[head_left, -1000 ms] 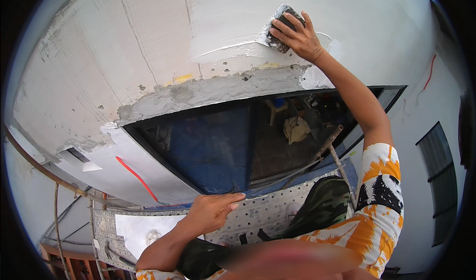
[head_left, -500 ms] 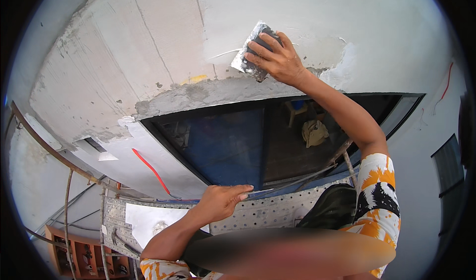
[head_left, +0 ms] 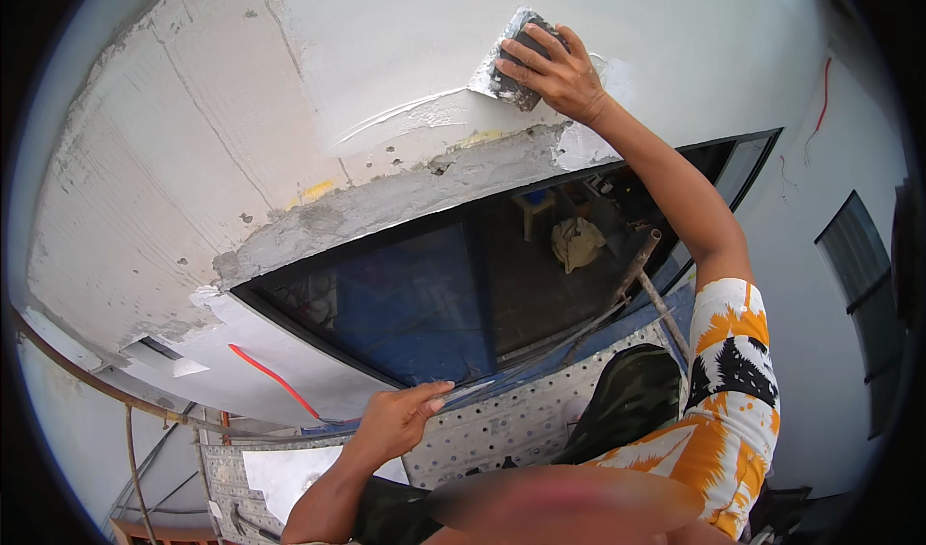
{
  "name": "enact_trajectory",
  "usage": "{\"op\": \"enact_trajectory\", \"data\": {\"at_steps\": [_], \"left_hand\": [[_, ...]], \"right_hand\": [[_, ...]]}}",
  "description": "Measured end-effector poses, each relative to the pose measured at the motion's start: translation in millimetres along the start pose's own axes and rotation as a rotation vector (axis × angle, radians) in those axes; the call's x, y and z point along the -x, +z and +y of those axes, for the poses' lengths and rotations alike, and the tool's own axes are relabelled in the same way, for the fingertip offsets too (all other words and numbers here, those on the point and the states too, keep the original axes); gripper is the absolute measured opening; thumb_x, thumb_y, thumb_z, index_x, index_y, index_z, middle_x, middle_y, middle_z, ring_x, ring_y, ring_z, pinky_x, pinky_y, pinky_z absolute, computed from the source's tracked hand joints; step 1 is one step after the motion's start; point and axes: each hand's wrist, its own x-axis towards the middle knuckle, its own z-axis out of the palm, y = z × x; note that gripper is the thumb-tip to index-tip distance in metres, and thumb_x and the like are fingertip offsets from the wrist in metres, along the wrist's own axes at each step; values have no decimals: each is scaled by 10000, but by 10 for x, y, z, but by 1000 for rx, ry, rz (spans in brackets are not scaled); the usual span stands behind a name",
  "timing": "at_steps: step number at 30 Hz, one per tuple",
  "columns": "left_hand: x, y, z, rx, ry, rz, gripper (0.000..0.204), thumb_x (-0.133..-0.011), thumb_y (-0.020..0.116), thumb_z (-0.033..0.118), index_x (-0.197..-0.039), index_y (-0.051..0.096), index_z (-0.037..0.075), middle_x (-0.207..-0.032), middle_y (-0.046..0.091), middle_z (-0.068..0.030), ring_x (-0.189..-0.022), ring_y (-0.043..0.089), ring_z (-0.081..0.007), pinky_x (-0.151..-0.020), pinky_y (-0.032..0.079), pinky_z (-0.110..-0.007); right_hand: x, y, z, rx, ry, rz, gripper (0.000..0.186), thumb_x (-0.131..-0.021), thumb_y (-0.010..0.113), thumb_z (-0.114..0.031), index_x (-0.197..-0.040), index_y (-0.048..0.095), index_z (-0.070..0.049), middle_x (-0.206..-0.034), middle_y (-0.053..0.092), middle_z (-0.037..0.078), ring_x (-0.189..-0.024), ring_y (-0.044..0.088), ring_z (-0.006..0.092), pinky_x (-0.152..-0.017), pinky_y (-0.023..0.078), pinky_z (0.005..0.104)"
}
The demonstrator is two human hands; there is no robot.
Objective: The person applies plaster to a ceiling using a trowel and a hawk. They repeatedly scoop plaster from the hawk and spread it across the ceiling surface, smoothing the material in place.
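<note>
My right hand (head_left: 569, 72) is closed over the dark back of a putty-smeared trowel (head_left: 521, 61). The trowel's blade edge rests against the upper wall (head_left: 405, 34), above the window opening. Fresh white putty (head_left: 400, 119) lies in a ridged smear running left from the blade. Lower down, in front of the window, my left hand (head_left: 394, 424) is closed with its fingers pressed together. A thin pale edge (head_left: 471, 391) shows past its fingertips, too narrow to identify.
A dark-framed sliding window (head_left: 415, 294) sits below a rough grey cement band (head_left: 386, 193). A perforated metal scaffold platform (head_left: 521, 420) lies beneath me, with rusty pipes (head_left: 656, 304) beside it. Red conduit (head_left: 275, 381) sticks out of the lower left wall.
My right hand and the trowel have shifted up and slightly right in the picture, and a wider putty smear shows to their left. My left hand sits a little lower and further left. The view has turned.
</note>
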Motion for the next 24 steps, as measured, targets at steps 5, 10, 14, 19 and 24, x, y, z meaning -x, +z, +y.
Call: {"op": "enact_trajectory", "data": {"at_steps": [5, 10, 14, 19, 24], "left_hand": [[-73, 94, 35, 22, -72, -6, 268, -997, 616, 157, -1212, 703, 23, -1108, 743, -174, -975, 736, -286, -865, 551, -329], [-160, 196, -12, -3, -51, 78, 250, -982, 639, 184, -1206, 718, 105, -1083, 745, -152, -912, 739, -332, -785, 577, -375], [-119, 227, -77, -45, 14, 89, 261, -996, 614, 207, -1219, 710, 111, -1091, 742, -147, -906, 729, -349, -785, 576, -395], [-170, 228, -124, -117, -25, -14, 270, -1004, 592, 226, -1225, 705, 119, -1119, 733, -149, -895, 715, -367, -784, 577, -411], [-224, 235, -87, -100, 3, -13, 268, -1000, 591, 206, -1224, 705, 115, -1100, 737, -148, -881, 723, -360, -782, 579, -416]], "right_hand": [[1345, 77, 608, 47, 225, -61, 586, -840, 596, 40, -1326, 659, -279, -1456, 571, -24, -1364, 485, 274, -1160, 316, 525], [2205, 6, 329, -21, 513, -112, 600, -795, 616, 49, -1310, 670, -254, -1431, 583, 4, -1328, 501, 309, -1098, 379, 516], [2009, -299, -181, -77, 671, 58, 533, -778, 637, 21, -1245, 703, -228, -1376, 616, 14, -1260, 536, 313, -1021, 421, 482], [324, -260, -1166, -398, 178, -45, 349, -841, 675, -116, -1172, 722, -216, -1355, 630, -17, -1257, 547, 261, -1035, 414, 494], [-1358, -12, -1995, -370, -190, 257, 227, -870, 625, -232, -996, 738, -81, -1163, 620, 52, -1237, 507, 293, -1054, 414, 472]]}}
